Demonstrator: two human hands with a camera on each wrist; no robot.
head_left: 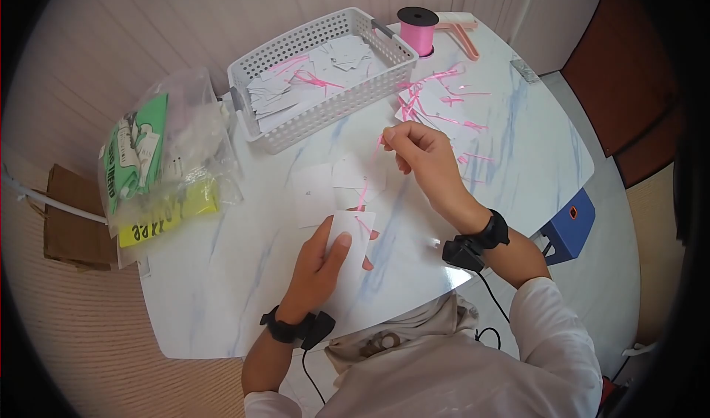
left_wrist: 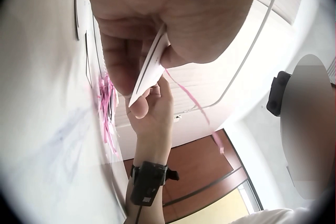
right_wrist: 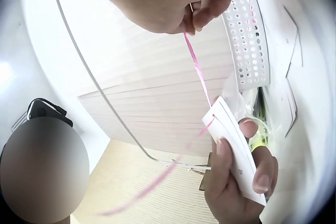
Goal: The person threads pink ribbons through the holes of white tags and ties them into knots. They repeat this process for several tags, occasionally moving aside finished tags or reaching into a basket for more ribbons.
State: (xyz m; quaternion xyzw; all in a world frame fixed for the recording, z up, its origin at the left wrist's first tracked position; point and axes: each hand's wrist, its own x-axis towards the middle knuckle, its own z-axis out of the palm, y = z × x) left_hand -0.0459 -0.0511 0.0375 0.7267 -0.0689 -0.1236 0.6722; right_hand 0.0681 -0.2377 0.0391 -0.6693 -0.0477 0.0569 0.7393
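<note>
In the head view my left hand (head_left: 314, 270) grips a white card (head_left: 347, 251), thumb on its face and fingers behind it. A thin pink ribbon (right_wrist: 197, 66) passes through the hole near the card's top end. My right hand (head_left: 425, 155) pinches one stretch of that ribbon above the card, drawn fairly straight in the right wrist view. The ribbon's other end hangs loose and blurred from the card. Edge-on in the left wrist view, the card (left_wrist: 149, 71) shows a dark line along its side. Two white cards (head_left: 314, 192) lie on the table just beyond my left hand.
A white perforated basket (head_left: 325, 126) at the back contains cards and pink ribbon. Right of it stand a pink ribbon spool (head_left: 418, 37) and a peach-coloured tool (head_left: 466, 42). Ribboned cards (head_left: 451, 111) lie beyond my right hand. Clear plastic bags (head_left: 188, 148) occupy the left edge.
</note>
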